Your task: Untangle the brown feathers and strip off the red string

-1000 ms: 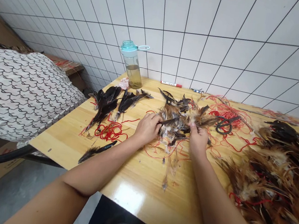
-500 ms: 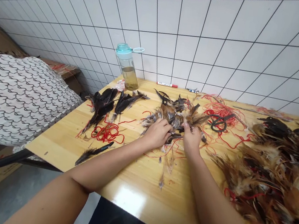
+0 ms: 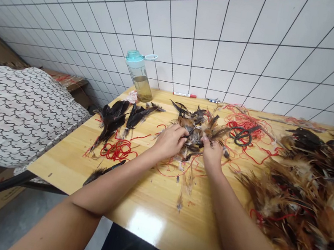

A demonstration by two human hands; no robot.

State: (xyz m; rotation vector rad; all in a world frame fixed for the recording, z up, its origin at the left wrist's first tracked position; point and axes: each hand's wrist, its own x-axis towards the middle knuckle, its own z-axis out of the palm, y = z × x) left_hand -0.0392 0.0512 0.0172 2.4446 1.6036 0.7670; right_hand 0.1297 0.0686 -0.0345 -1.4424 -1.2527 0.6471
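A loose heap of brown, grey and black feathers (image 3: 197, 126) lies on the wooden table (image 3: 129, 195). My left hand (image 3: 171, 140) reaches into its left side, fingers curled and closed on feathers. On the right side of the heap, my right hand (image 3: 212, 151) pinches feathers between thumb and fingers. Thin red string runs below and between the hands. A few small loose feathers (image 3: 187, 182) lie just in front of them. Black-handled scissors (image 3: 244, 134) rest on tangled red string (image 3: 241, 118) right of the heap.
Black feather bundles (image 3: 112, 118) and coiled red string (image 3: 118, 150) lie at left. A bottle (image 3: 143, 87) and a marker (image 3: 185, 94) stand and lie near the tiled wall. A big pile of brown feathers (image 3: 313, 188) fills the right. Patterned cloth (image 3: 21, 117) is beyond the left edge.
My left hand has shifted slightly left and up, uncovering more feathers between the hands. My right hand stays nearly in place. The whole view has tilted a little.
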